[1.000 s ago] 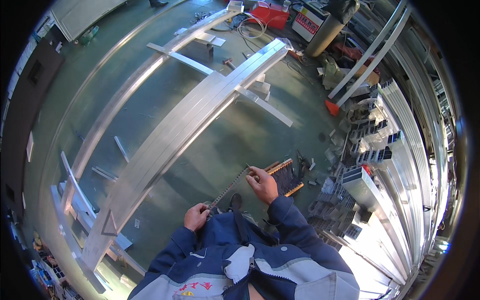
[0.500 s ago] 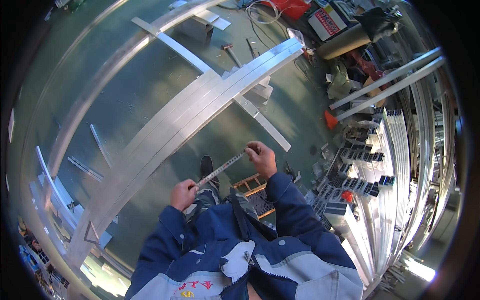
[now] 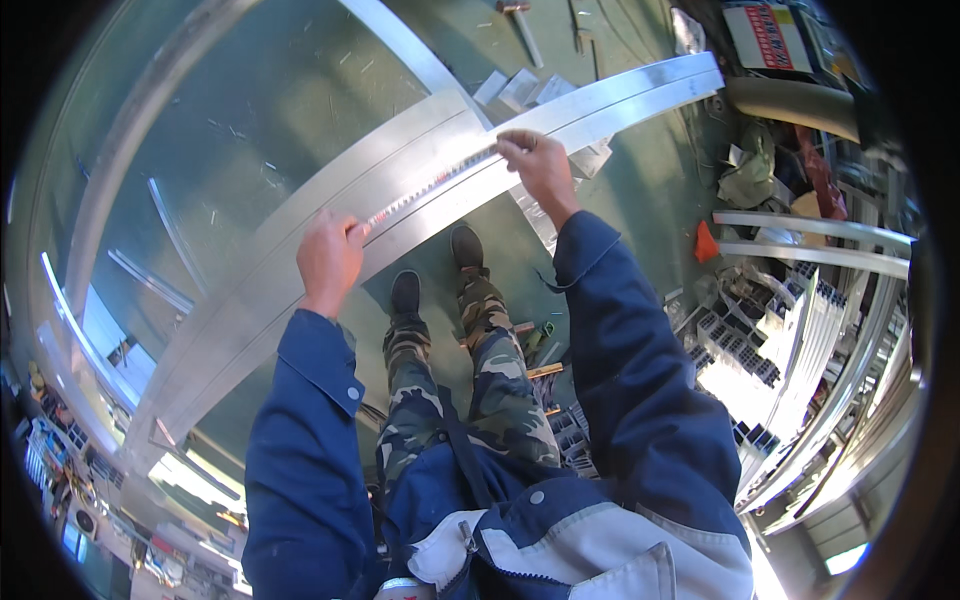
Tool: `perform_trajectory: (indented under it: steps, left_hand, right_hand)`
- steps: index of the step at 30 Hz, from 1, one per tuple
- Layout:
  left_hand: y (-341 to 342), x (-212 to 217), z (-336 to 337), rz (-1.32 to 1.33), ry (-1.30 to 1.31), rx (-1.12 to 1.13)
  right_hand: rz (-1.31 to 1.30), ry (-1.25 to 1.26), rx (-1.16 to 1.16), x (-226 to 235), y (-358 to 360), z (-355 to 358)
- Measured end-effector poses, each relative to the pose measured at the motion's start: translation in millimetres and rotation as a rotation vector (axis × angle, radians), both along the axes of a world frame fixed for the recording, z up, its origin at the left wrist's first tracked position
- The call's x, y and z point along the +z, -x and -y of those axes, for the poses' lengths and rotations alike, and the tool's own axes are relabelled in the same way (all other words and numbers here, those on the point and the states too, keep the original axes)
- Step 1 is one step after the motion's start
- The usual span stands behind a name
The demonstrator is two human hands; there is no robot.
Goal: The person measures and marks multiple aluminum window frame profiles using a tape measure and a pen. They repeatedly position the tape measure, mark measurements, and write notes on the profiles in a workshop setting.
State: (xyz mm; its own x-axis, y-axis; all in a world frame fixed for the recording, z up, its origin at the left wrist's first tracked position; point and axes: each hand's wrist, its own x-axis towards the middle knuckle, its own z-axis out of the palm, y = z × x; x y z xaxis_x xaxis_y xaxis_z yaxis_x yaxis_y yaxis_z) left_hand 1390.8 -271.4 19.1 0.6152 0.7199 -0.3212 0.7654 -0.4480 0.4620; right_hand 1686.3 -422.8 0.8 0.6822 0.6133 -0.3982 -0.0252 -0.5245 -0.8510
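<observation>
A narrow strip of measuring tape (image 3: 430, 187) with dark and red markings stretches straight between my hands, over the long silvery metal profiles (image 3: 232, 322). My left hand (image 3: 330, 262) pinches its near left end, close to the profiles' front edge. At the far right end, the fingers of my right hand (image 3: 542, 172) are closed on the tape. Whether the tape touches the metal or hovers just above it, I cannot tell. The profiles lie side by side, running from lower left to upper right.
A crossbar (image 3: 405, 45) meets the profiles from behind. Farther back a hammer (image 3: 522, 32) lies on the green floor. On the right are stacked metal profiles (image 3: 810, 340), two projecting bars (image 3: 810, 225) and an orange-red piece (image 3: 706, 242). My shoes (image 3: 466, 247) stand by the profiles.
Both hands have moved forward with the stretched tape, from in front of my body to over the metal profiles. My view has shifted, and both legs now show.
</observation>
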Motion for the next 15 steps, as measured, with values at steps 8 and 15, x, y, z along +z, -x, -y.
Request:
perform_trajectory:
  steps: [8, 15]
  left_hand:
    - [-26.6, -36.0, -25.1, -0.043, -0.167, 0.060]
    - [-26.9, -33.0, -11.1, -0.075, -0.229, 0.138]
  right_hand:
    - [0.243, 0.276, 0.184, -38.3, -23.3, -51.5]
    - [0.250, 0.332, 0.247, -39.1, -23.4, -52.5]
